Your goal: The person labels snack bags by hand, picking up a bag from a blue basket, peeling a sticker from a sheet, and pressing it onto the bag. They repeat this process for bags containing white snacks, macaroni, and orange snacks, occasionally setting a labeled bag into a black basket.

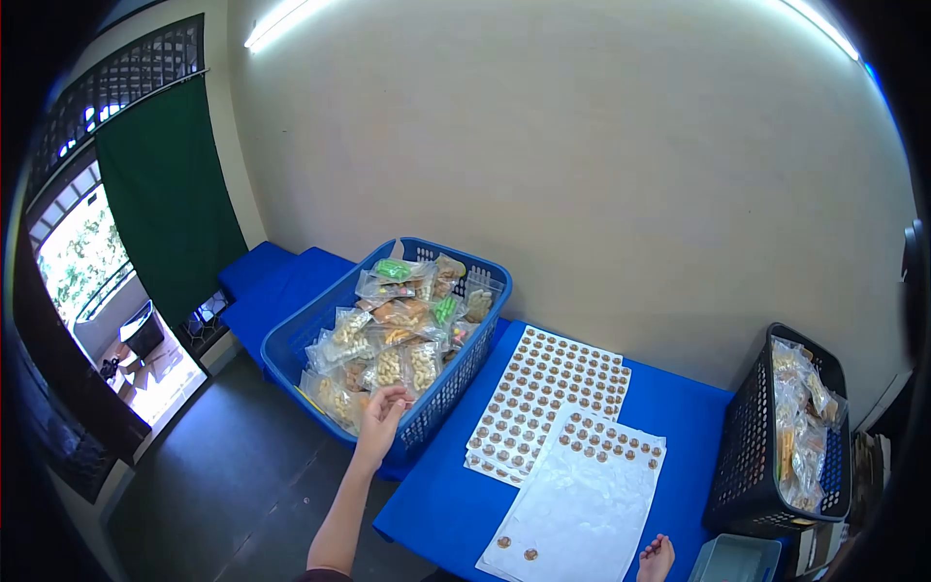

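My left hand [380,427] reaches over the near rim of a blue plastic basket [465,373] full of clear packets of snacks. Its fingers are bent towards the thumb, touching or just above a packet [337,400]; what they pinch, if anything, is too small to make out. My right hand [657,560] is beside the lower right corner of a white sticker sheet [592,495], fingers loosely curled and apart, with nothing visible in them. That sheet keeps round brown stickers along its top and two near its lower left corner. Fuller sticker sheets [548,393] lie partly beneath it.
A blue cloth [693,407] covers the table. At the right stands a dark basket [747,475] holding more packets [800,427], with a grey-green tub [735,560] in front of it. A wall rises behind; a doorway with a green curtain [165,194] is at the left.
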### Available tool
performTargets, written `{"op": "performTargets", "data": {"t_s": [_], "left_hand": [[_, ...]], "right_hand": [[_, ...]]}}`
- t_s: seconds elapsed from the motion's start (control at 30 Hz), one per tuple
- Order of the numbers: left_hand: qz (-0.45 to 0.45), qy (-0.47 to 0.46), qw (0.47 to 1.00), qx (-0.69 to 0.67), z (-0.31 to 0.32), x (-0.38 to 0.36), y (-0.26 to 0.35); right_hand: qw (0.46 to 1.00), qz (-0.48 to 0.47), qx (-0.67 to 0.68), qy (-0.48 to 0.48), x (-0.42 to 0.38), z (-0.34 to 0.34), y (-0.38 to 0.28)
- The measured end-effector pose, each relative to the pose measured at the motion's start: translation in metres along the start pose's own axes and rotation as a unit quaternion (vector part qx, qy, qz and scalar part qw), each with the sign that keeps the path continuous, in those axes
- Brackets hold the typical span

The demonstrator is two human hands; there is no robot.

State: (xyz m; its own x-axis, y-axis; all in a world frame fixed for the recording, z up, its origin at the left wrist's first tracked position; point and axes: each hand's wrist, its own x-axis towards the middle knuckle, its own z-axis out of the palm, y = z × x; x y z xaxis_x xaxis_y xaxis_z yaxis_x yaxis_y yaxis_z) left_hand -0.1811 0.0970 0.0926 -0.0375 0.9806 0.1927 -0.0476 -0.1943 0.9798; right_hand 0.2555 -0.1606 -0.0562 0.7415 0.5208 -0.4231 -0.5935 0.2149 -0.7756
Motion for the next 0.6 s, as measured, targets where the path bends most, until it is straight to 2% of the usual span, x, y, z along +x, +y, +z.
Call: {"op": "performTargets", "data": {"t_s": [0.07,0.1,0.13,0.2,0.3,0.4,0.5,0.6], "left_hand": [[0.013,-0.015,0.999,0.042,-0.020,0.025,-0.011],[0.014,-0.035,0.994,0.102,-0.029,0.038,-0.012],[0.016,-0.055,0.985,0.162,-0.039,0.050,-0.013],[0.007,-0.097,0.963,0.251,-0.064,0.080,-0.026],[0.001,-0.196,0.869,0.454,-0.118,0.153,-0.086],[-0.159,-0.158,0.797,0.560,-0.153,0.210,-0.123],[-0.197,-0.193,0.663,0.696,-0.173,0.221,-0.122],[-0.232,-0.171,0.675,0.679,-0.171,0.215,-0.120]], "right_hand": [[0.999,-0.017,-0.023,-0.018,0.001,0.018,0.005],[0.999,-0.027,-0.034,-0.029,0.000,0.029,0.007],[0.991,-0.067,-0.101,-0.063,-0.001,0.037,0.014],[0.988,-0.058,-0.131,-0.065,-0.007,0.061,0.023],[0.972,-0.065,-0.205,-0.093,-0.023,0.085,0.034],[0.952,-0.080,-0.266,-0.128,-0.035,0.098,0.040],[0.939,-0.100,-0.307,-0.116,-0.044,0.100,0.049],[0.933,-0.100,-0.328,-0.108,-0.047,0.095,0.065]]}}
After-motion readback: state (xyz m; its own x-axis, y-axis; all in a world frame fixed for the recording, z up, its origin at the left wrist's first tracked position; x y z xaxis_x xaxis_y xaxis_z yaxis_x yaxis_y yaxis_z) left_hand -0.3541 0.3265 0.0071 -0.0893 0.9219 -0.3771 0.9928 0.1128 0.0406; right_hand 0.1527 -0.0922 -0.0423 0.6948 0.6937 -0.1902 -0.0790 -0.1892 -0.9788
